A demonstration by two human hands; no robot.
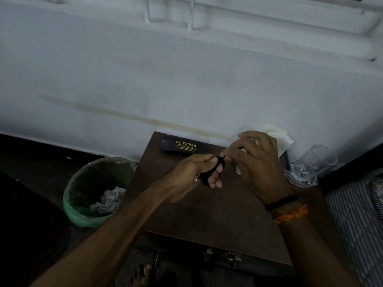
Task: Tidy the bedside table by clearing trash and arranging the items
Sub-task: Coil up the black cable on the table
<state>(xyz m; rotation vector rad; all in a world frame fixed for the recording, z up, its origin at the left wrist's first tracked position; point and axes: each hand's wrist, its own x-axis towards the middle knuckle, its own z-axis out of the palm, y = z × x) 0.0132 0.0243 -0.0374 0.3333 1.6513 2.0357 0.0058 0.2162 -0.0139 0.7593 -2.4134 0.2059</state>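
Over the dark brown bedside table (209, 212), my left hand (192, 172) grips a bundled black cord (215, 170) with small metal ends showing. My right hand (257, 162) pinches the cord's upper end next to the left fingers. A black spectacle case (182, 146) with gold lettering lies at the table's back edge. Behind my right hand a white crumpled tissue (277, 134) sits near the wall. A white object beneath my right hand is mostly hidden.
A green-lined waste bin (83, 206) with crumpled paper (109, 200) inside stands on the floor left of the table. A clear glass (317, 162) stands at the table's right rear. Striped bedding (356, 220) lies to the right. The wall runs close behind.
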